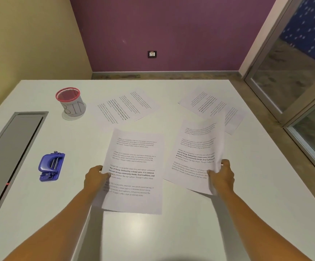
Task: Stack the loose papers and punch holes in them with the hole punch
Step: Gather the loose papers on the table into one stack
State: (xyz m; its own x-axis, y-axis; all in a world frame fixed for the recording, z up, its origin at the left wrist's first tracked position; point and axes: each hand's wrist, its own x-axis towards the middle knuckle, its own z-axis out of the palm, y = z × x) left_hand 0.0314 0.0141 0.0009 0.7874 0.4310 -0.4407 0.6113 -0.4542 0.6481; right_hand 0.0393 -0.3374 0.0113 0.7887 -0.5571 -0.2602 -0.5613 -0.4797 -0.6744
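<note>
My left hand pinches the left edge of a printed sheet, lifted a little over the white table. A second printed sheet is pinched at its right edge by my right hand, and that edge curls upward. Two more printed sheets lie flat farther back: one in the middle, one at the right, partly under the sheet my right hand holds. The blue hole punch sits on the table to the left of my left hand.
A red-rimmed mesh cup labelled BIN stands at the back left. A grey cable flap is set into the table's left side. The table's right edge runs beside a glass door.
</note>
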